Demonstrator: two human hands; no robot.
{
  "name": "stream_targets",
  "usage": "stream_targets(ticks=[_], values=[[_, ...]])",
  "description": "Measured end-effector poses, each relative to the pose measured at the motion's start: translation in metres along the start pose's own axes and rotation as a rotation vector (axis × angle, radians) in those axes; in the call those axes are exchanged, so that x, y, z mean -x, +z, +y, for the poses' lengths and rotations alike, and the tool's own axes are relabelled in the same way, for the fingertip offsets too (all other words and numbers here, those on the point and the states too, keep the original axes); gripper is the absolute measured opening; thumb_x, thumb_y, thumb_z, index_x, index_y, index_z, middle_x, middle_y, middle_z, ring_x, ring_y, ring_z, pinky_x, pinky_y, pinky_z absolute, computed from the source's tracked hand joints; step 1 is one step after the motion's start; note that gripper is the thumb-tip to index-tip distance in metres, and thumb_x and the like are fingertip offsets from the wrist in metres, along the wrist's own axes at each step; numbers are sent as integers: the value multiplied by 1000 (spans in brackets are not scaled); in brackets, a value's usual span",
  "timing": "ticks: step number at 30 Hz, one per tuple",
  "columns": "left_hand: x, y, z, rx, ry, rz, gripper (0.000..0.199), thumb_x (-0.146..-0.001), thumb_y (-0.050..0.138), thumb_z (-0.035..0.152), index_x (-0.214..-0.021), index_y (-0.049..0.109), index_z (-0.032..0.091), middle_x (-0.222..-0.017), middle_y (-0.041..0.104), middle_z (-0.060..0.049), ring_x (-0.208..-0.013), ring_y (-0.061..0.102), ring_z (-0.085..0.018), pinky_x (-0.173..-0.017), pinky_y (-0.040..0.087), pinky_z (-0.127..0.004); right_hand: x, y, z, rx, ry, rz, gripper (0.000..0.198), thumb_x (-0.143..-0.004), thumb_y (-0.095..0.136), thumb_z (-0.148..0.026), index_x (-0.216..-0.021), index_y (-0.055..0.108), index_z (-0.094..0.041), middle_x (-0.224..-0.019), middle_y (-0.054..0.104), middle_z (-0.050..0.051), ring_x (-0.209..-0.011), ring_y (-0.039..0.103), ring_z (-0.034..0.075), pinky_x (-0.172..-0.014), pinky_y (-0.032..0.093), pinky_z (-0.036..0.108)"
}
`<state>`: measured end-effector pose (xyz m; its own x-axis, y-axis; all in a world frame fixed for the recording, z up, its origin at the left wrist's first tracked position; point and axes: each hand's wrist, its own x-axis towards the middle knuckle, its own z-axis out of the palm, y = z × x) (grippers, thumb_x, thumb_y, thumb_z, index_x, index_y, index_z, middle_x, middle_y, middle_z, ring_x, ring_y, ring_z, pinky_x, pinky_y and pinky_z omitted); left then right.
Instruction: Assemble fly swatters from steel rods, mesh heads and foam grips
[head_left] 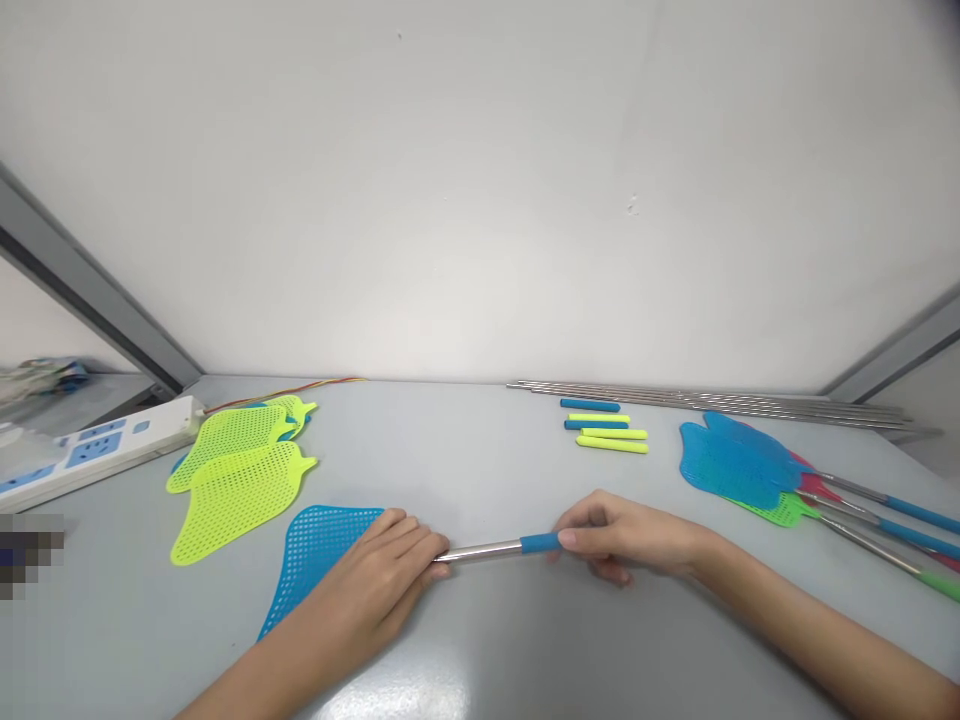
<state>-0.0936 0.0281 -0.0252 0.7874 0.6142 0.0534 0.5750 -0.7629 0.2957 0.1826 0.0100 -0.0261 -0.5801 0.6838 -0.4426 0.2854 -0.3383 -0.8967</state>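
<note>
A blue fly swatter point(319, 545) lies across the table in front of me, its perforated head to the left. My left hand point(397, 575) is closed around it where the head meets the silver metal rod point(480, 552), hiding that joint. At the rod's right end sits a blue grip sleeve point(538, 542). The thumb and fingers of my right hand point(611, 537) pinch the sleeve's outer end, covering its tip.
Yellow-green swatter heads point(236, 495) lie at left beside a white power strip point(150, 442). Several blue and yellow sleeves point(611, 434) lie behind my right hand. Metal rods point(712, 402) rest along the wall. Swatters with handles point(739, 460) are piled at right.
</note>
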Motion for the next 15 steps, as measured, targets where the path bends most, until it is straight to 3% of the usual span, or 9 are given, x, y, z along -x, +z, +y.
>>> stream_targets(ticks=[15], values=[[2,0,7,56,-51,-123,29,-85,22,29,-79,48,19,-67,51,-1,-66,44,-15,-60,32,-26,-6,5,4,-37,10,63,32,-69,51,-41,-77,60,-11,-37,33,-7,-32,28,3,-33,23,17]])
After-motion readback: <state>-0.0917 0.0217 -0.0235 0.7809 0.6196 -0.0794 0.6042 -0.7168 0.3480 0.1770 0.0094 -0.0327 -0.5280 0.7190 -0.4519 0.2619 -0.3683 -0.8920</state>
